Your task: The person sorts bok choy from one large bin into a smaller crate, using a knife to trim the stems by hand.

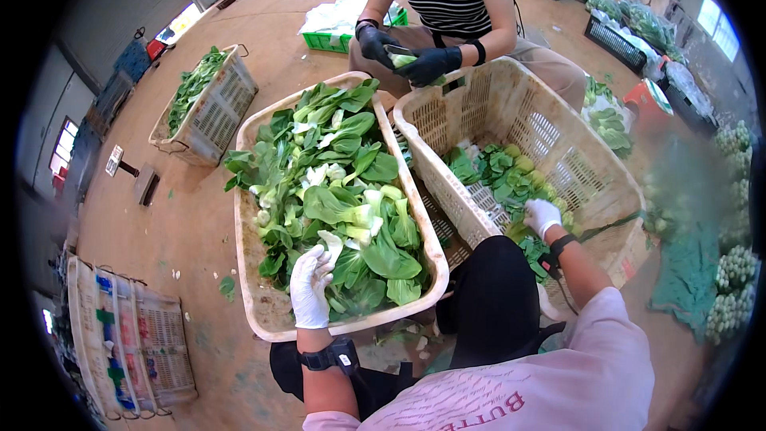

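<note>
A large cream plastic crate (440,275) in front of me is heaped with green bok choy (335,209). At its near left part is my left hand (312,287) in a white glove, fingers curled at a pale leaf stalk (332,245); whether it grips the stalk is unclear. My right hand (541,217), also in a white glove, is inside a second cream crate (622,182) to the right, just above loose leaves (499,176), some of them yellowish. The fingers point down and left, and what they hold cannot be made out.
Across the crates sits a person with black gloves (428,64), holding a vegetable. A green crate (326,42) stands behind. Further crates stand at left (224,114) and lower left (134,335). A small scale (146,184) is on the floor; vegetables are piled (733,269) at right.
</note>
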Motion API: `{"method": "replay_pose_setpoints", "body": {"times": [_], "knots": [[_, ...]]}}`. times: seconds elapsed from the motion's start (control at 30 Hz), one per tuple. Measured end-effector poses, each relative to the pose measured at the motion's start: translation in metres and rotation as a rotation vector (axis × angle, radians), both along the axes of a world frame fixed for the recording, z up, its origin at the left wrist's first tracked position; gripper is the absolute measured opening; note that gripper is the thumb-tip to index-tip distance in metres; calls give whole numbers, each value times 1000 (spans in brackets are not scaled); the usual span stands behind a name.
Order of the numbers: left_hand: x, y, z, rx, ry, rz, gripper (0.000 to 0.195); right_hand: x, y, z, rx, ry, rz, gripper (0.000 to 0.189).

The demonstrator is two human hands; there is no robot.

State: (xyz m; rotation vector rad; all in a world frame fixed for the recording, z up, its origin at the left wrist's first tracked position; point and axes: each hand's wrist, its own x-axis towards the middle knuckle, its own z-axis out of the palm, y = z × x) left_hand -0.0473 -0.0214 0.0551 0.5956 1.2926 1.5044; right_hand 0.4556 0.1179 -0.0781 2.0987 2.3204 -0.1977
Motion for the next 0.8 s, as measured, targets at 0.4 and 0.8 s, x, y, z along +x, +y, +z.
{"method": "replay_pose_setpoints", "body": {"times": [0.4,0.8], "knots": [[6,-10,18,176,147,-141,46,-218,-21,259,280,1219,297,19],[-13,-31,35,327,275,227,71,-357,-71,171,122,1070,598,28]]}}
